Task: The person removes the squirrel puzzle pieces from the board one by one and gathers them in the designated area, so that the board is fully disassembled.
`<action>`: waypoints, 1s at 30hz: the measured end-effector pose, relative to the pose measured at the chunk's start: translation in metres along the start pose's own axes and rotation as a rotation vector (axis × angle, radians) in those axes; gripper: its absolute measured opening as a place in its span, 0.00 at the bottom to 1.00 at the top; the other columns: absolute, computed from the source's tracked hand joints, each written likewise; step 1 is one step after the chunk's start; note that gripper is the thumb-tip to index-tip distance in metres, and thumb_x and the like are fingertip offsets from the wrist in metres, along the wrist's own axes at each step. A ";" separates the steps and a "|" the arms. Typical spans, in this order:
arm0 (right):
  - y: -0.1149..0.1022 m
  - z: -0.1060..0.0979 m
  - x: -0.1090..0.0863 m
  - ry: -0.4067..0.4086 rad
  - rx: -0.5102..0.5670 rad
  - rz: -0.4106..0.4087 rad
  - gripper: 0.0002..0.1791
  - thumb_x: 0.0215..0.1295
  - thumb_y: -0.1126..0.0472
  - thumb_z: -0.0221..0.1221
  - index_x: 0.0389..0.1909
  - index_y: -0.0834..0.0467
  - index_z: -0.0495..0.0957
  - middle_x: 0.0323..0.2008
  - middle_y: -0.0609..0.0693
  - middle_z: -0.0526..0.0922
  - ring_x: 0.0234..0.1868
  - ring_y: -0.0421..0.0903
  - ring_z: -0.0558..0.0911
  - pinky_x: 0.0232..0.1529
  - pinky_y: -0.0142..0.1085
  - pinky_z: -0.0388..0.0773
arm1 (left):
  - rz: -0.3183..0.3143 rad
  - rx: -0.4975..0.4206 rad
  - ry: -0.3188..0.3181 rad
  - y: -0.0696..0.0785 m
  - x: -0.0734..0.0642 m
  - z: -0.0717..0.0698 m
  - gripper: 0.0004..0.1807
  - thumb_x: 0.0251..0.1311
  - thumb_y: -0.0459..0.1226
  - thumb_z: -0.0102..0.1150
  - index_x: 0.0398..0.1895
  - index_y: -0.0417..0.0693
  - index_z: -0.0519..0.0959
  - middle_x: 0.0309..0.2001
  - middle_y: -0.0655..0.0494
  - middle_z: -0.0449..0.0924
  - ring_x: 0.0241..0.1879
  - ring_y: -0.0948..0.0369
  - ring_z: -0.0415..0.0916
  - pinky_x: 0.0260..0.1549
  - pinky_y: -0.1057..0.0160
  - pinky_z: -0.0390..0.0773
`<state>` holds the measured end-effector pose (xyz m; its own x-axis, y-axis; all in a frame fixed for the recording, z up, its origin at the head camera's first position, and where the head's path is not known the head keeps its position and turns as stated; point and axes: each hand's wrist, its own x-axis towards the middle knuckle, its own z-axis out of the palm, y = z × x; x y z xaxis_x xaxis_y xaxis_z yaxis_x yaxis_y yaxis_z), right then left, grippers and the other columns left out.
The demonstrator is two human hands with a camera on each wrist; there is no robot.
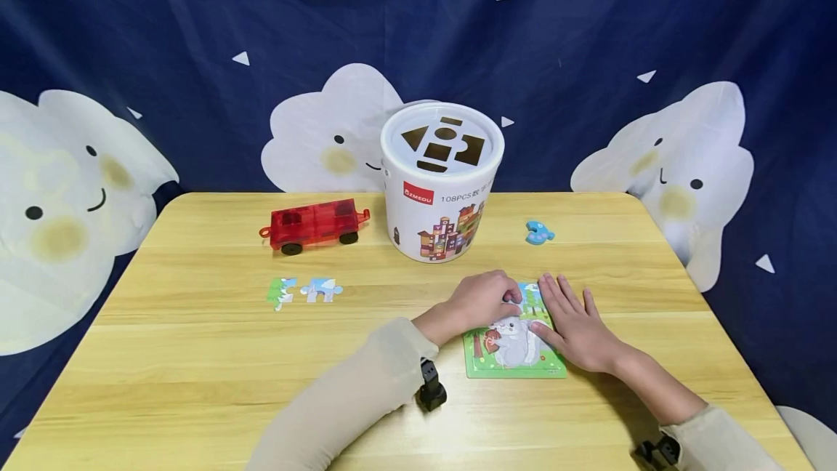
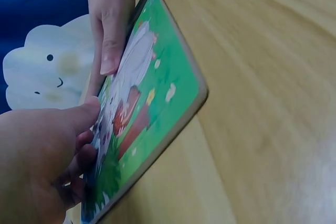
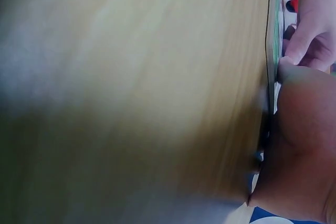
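A jigsaw puzzle (image 1: pixel 516 355) with a grey squirrel on green lies flat on the table. At its upper left, my left hand (image 1: pixel 480 302) has its thumb and curled fingers down on the picture, pinching a puzzle piece that those fingers mostly hide. The left wrist view shows this hand (image 2: pixel 39 156) with its fingertips against the puzzle face (image 2: pixel 163 93). My right hand (image 1: pixel 582 329) rests with straight fingers along the puzzle's right edge, thumb on the squirrel. In the right wrist view, the right hand (image 3: pixel 307 124) sits close beside the left hand (image 3: pixel 315 19).
Two loose puzzle pieces (image 1: pixel 281 292) lie joined or side by side at the left. Behind them stands a red toy wagon (image 1: pixel 314 224). A white block bucket (image 1: pixel 434 209) is at the back middle. A blue toy piece (image 1: pixel 539 232) lies to the bucket's right on the wooden table (image 1: pixel 196 384).
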<state>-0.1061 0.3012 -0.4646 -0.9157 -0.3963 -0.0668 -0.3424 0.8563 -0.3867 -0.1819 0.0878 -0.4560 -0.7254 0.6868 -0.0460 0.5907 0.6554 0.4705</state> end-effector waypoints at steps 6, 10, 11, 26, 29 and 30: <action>-0.002 -0.002 0.001 -0.037 -0.009 0.028 0.44 0.80 0.45 0.49 0.80 0.68 0.41 0.79 0.68 0.42 0.79 0.68 0.39 0.69 0.72 0.32 | -0.014 0.012 0.015 0.004 0.000 0.005 0.10 0.66 0.48 0.67 0.44 0.57 0.86 0.39 0.66 0.79 0.37 0.71 0.74 0.37 0.74 0.74; -0.003 -0.002 0.001 -0.049 -0.012 0.041 0.44 0.80 0.45 0.49 0.80 0.68 0.41 0.79 0.68 0.42 0.79 0.68 0.39 0.69 0.72 0.32 | -0.022 0.013 0.002 0.004 0.001 0.008 0.11 0.66 0.48 0.67 0.46 0.56 0.86 0.40 0.65 0.80 0.38 0.70 0.75 0.37 0.73 0.74; -0.003 -0.002 0.001 -0.053 -0.012 0.045 0.44 0.80 0.45 0.49 0.80 0.68 0.41 0.79 0.68 0.41 0.79 0.68 0.38 0.69 0.71 0.31 | -0.023 0.016 -0.002 0.004 0.001 0.008 0.11 0.67 0.48 0.66 0.47 0.56 0.86 0.41 0.65 0.80 0.38 0.70 0.75 0.37 0.73 0.74; 0.002 0.000 0.002 -0.060 -0.019 0.043 0.45 0.80 0.43 0.48 0.80 0.67 0.39 0.80 0.66 0.39 0.79 0.66 0.36 0.70 0.71 0.29 | -0.042 0.007 -0.003 0.005 0.002 0.009 0.11 0.67 0.48 0.66 0.46 0.57 0.85 0.42 0.67 0.79 0.40 0.70 0.75 0.39 0.72 0.75; -0.003 -0.004 0.002 -0.058 -0.024 0.041 0.44 0.80 0.44 0.48 0.79 0.68 0.41 0.80 0.67 0.41 0.79 0.67 0.38 0.69 0.71 0.31 | -0.036 0.010 -0.002 0.004 0.002 0.009 0.10 0.67 0.48 0.65 0.46 0.57 0.84 0.42 0.66 0.79 0.40 0.70 0.75 0.40 0.71 0.75; -0.003 -0.004 0.002 -0.058 -0.025 0.040 0.44 0.80 0.45 0.48 0.79 0.68 0.41 0.80 0.67 0.41 0.79 0.67 0.38 0.69 0.71 0.31 | -0.034 0.012 -0.002 0.004 0.002 0.009 0.10 0.68 0.48 0.65 0.46 0.57 0.84 0.42 0.66 0.79 0.40 0.70 0.75 0.40 0.71 0.75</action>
<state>-0.1075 0.2990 -0.4602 -0.9151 -0.3797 -0.1355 -0.3118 0.8796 -0.3592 -0.1779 0.0950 -0.4622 -0.7444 0.6647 -0.0639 0.5700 0.6823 0.4578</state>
